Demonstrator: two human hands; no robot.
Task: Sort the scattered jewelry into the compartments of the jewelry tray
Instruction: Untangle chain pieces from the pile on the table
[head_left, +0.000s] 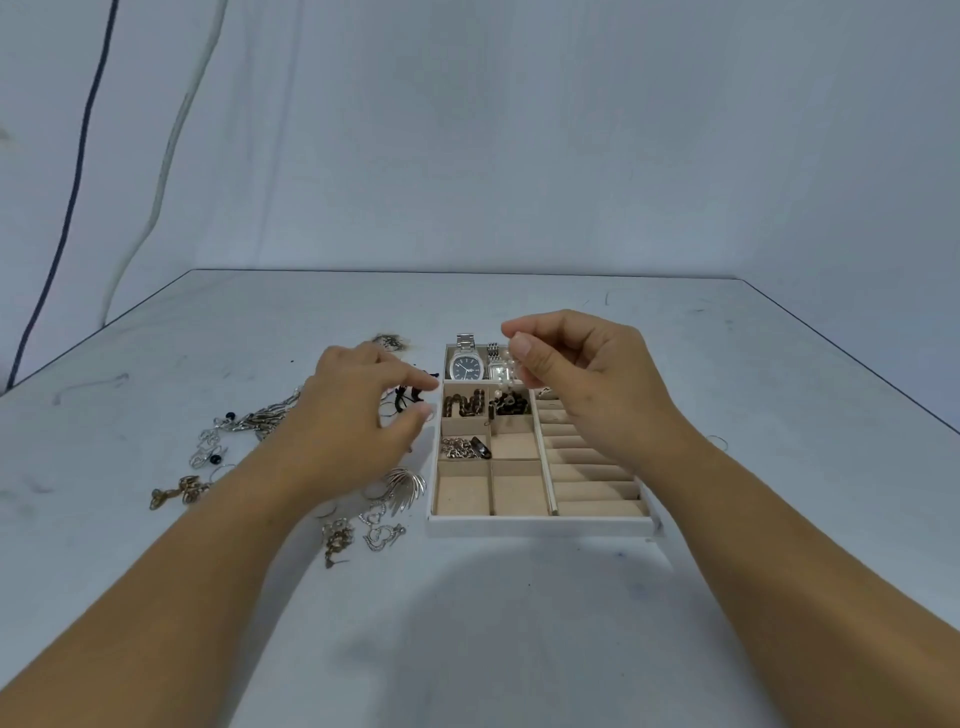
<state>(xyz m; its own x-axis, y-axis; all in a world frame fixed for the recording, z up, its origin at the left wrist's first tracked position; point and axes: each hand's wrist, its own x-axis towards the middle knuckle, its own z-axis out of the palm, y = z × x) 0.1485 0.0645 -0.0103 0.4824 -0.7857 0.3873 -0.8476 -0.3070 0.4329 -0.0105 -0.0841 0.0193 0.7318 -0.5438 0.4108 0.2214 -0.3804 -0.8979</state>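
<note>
The white jewelry tray (540, 526) with beige compartments lies at mid-table. Two watches (466, 365) fill its far compartment, a brown chain (464, 405) and dark beads (511, 404) sit below them, and a silver bracelet (464, 448) lies in a middle-left cell. My right hand (587, 374) hovers over the tray's far part, thumb and forefinger pinched on a small pearly piece (511, 366) that dangles over the watches. My left hand (358, 410) is open, fingers spread, above a black cord piece (410, 396) just left of the tray. Scattered jewelry (374, 512) lies left of the tray.
More loose pieces lie further left: a silver chain necklace (260, 418), a gold brooch (179, 491), a wing-shaped silver piece (405, 486) and a small cluster (389, 341) at the back. The tray's ring rolls (592, 475) run down its right side. A white backdrop hangs behind.
</note>
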